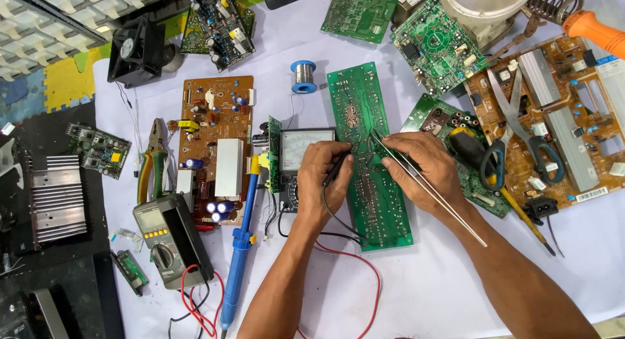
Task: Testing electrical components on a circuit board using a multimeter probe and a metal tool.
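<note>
Near the middle of the white-covered tabletop (416,293) lay a long green circuit board (371,176), solder side up, running from the far side toward the near edge. The left hand (323,179) rested at the board's left edge, its grip closed around a black test probe (337,168) whose tip touched the board. The right hand (423,166) lay on the board's right side, its grip pinched on a pair of long metal tweezers (430,190), their points meeting the board near the probe tip. Just left of the board, partly under the left hand, sat an analog meter (301,150). A blue soldering iron (239,248) lay further left, beside a grey digital multimeter (170,240).
</note>
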